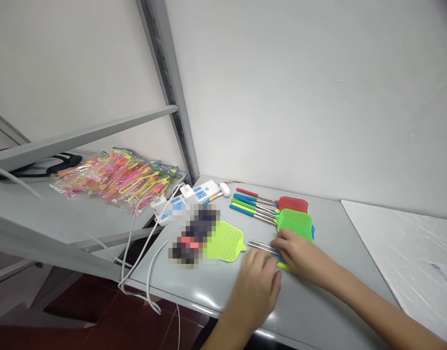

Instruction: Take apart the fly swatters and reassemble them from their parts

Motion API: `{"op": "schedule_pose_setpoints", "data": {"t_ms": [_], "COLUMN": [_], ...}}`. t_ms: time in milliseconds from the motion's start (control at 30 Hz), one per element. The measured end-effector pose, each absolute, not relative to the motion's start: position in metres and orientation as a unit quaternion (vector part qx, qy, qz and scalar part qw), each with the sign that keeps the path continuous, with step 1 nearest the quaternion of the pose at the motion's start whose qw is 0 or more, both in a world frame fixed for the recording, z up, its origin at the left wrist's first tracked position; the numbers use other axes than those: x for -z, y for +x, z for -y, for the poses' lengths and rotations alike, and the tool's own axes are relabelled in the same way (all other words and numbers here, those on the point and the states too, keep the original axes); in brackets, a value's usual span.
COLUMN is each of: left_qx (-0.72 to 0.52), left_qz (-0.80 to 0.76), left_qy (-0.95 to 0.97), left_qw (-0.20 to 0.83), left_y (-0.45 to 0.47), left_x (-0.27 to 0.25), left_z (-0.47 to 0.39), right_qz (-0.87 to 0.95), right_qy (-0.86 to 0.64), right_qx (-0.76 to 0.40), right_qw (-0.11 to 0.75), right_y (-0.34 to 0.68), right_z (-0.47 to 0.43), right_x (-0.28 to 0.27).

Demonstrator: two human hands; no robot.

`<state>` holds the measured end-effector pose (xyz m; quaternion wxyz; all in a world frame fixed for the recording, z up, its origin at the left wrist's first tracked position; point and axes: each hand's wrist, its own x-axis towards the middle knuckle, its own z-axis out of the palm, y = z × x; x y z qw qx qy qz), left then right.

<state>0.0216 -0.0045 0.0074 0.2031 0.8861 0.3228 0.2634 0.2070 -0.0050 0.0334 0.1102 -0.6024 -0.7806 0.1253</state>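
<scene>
My right hand (299, 255) is closed over metal rods (261, 246) with blue and lime grips (283, 266), which look like fly swatter handles. My left hand (258, 287) sits just in front of the rods, fingers curled; whatever they grip is hidden. Beside it on the left lies a lime fly swatter head (230, 241), its neck pointing at my fingers. Behind my hands rests a row of fly swatters with red, blue and green grips (247, 206). A green mesh head (294, 221) overlaps a red one (292, 204) there.
A grey metal table (318, 301) meets the white wall. White power strips (206, 191) and cables (135, 243) run along its left side, near a pixelated dark object (196, 236). Bagged colourful items (124, 177) lie on the left shelf. A white sheet (409, 243) covers the right.
</scene>
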Motion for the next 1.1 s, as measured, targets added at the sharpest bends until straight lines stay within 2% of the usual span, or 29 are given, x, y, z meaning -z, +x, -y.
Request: {"op": "schedule_pose_setpoints", "data": {"t_ms": [200, 333, 667, 900, 1100], "left_qx": [-0.231, -0.214, -0.191, -0.179, -0.171], "left_qz": [-0.339, -0.329, -0.293, -0.291, -0.28], "left_qy": [0.906, 0.918, 0.935, 0.939, 0.944], "left_qw": [0.103, 0.053, 0.061, 0.05, 0.02], "left_y": [0.035, 0.05, 0.052, 0.053, 0.053], "left_x": [0.0, 0.014, 0.02, 0.021, 0.022], "left_z": [0.005, -0.002, -0.024, -0.031, -0.032], "right_qz": [0.775, 0.772, 0.782, 0.788, 0.775], "right_qy": [-0.61, -0.625, -0.612, -0.6, -0.62], "right_qx": [-0.078, 0.005, 0.097, 0.125, 0.105], "right_qw": [0.142, 0.114, 0.07, 0.057, 0.07], "right_y": [0.221, 0.235, 0.227, 0.232, 0.262], "right_z": [0.008, -0.013, -0.083, -0.08, -0.046], "right_x": [-0.039, -0.041, -0.034, -0.037, -0.055]}}
